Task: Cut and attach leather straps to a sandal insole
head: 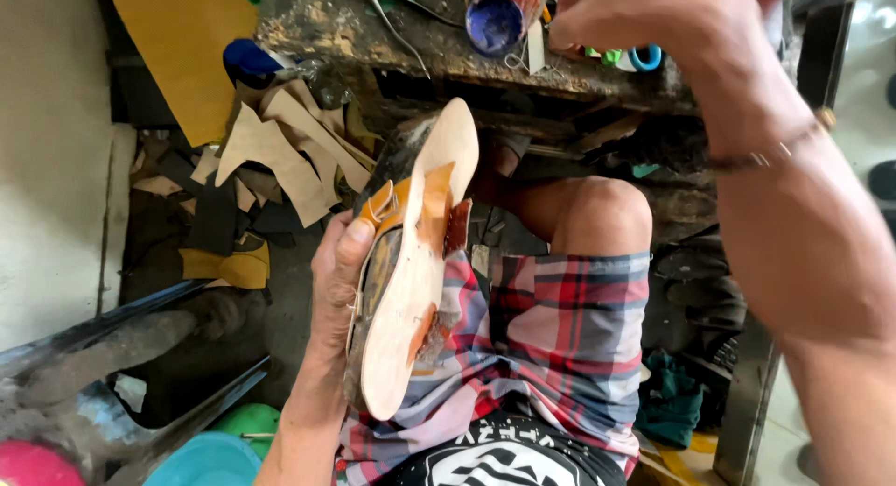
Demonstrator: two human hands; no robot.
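- A shoe (pixel 411 262) on its last is held upright over the person's lap, sole side facing the camera, toe pointing up toward the front edge of the desk (pixel 373 38).
- A pale insole board already covers the bottom; orange upper material is folded over it at the waist and heel, with reddish-brown patches that look like glue. The toe part shows bare board, so the lasting seems partly done there; no outsole is on yet.
- The left hand (pixel 336 290) grips the shoe from the side, thumb pressed on the orange strap, fingers wrapped behind it.
- The right hand (pixel 635 19) is raised at the far right part of the desk, closed into a fist; I cannot tell what, if anything, its grip holds.
- Just beside that hand stands an open pot with a blue inside (pixel 495 21).
- Plaid shorts (pixel 560 327) cover the lap beneath the shoe.
- Tan and black leather scraps (pixel 271 159) lie on the floor to the left, below the desk edge.
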